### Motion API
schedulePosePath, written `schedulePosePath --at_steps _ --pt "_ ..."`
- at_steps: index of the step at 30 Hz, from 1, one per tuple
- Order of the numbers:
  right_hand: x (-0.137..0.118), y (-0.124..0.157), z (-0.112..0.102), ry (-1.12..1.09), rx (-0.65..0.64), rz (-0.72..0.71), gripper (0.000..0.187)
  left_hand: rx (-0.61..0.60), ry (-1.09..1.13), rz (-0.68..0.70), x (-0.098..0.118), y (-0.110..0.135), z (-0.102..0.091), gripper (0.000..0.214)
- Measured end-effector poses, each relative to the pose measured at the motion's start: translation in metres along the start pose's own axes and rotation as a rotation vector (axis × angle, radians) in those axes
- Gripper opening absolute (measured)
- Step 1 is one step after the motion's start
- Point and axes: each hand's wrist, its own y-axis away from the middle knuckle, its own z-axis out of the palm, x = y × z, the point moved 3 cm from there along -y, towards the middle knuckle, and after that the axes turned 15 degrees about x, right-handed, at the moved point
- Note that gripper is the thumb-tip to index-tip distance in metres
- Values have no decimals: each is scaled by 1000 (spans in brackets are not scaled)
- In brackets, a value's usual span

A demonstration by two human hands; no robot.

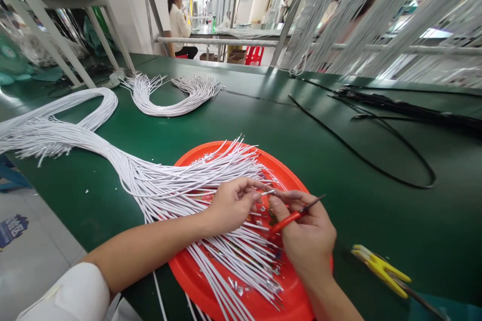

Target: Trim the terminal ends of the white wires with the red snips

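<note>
My left hand [233, 203] is closed in a pinch on the stripped end of a white wire [268, 192] over the orange tray [226, 281]. My right hand [307, 233] is closed round red-handled tweezers [291, 218], whose dark tips point up and to the right. The fingertips of both hands meet at the wire's end. A thick bundle of white wires [158, 185] runs from the far left across the tray, under both hands. Small metal bits [235, 286] lie on the tray near its front.
The green table [263, 120] also bears a curled white wire bundle [173, 95] at the back, black cables [376, 160] on the right and a yellow-handled tool [380, 268] at the front right. White wires hang at the upper right. A person sits far behind.
</note>
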Motion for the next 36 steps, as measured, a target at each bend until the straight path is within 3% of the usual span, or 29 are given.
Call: schedulePosePath --at_steps 6,13,21,25,31,36 --pt "-1 2 -1 126 -14 -46 24 27 -1 2 -4 0 -1 15" --pt "2 -2 1 124 -116 77 32 82 -67 132 -4 1 -4 14" --pt "6 -5 5 167 -218 206 48 111 24 11 -6 -1 -4 13" --pt "12 -5 5 218 -266 223 47 129 100 14 -2 -2 -3 10" --pt "4 -2 0 15 -30 87 33 124 81 31 0 -1 -3 12" --pt "2 4 -1 70 -5 -82 28 99 43 24 -4 -2 -3 14"
